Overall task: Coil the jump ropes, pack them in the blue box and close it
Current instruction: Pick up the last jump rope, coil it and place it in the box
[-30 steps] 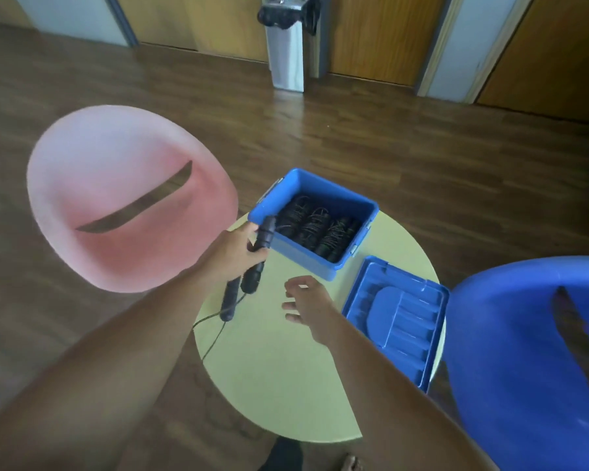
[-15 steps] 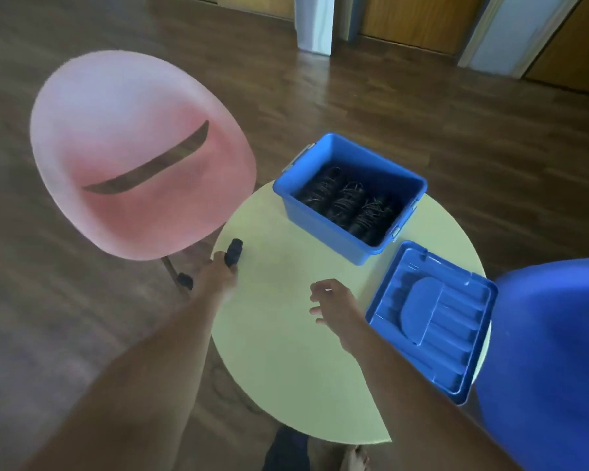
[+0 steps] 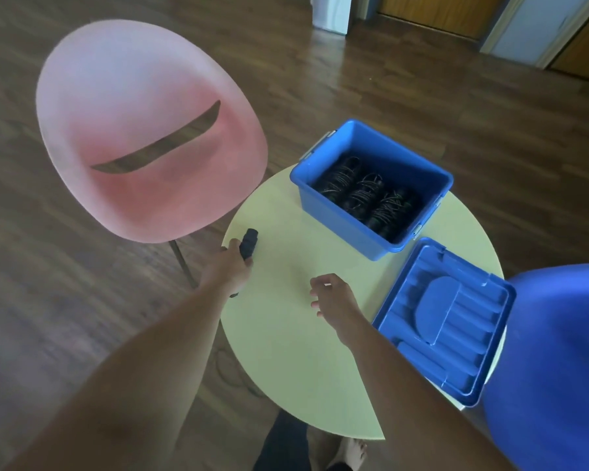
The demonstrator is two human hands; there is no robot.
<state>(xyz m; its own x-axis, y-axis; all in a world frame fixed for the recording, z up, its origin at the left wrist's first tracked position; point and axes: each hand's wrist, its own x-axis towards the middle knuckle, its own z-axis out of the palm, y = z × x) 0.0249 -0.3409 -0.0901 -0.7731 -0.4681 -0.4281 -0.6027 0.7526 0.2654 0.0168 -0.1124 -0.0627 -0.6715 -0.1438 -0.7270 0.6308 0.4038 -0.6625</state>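
Gripping the black jump rope handles (image 3: 249, 244) at the left edge of the round table (image 3: 286, 351), left hand (image 3: 230, 268) had fingers curled round them. Right hand (image 3: 334, 297) hovered over the tabletop, fingers loose, holding nothing. Blue box (image 3: 330, 215) sat open at the far side, coiled ropes (image 3: 364, 195) inside, lid (image 3: 456, 321) just beside it.

Both bare forearms reaching forward, left grip (image 3: 230, 266) knuckles up, curled round a black cylindrical jump-rope handle (image 3: 249, 243), right grip (image 3: 334, 299) apart from it, palm down, fingers loosely bent.
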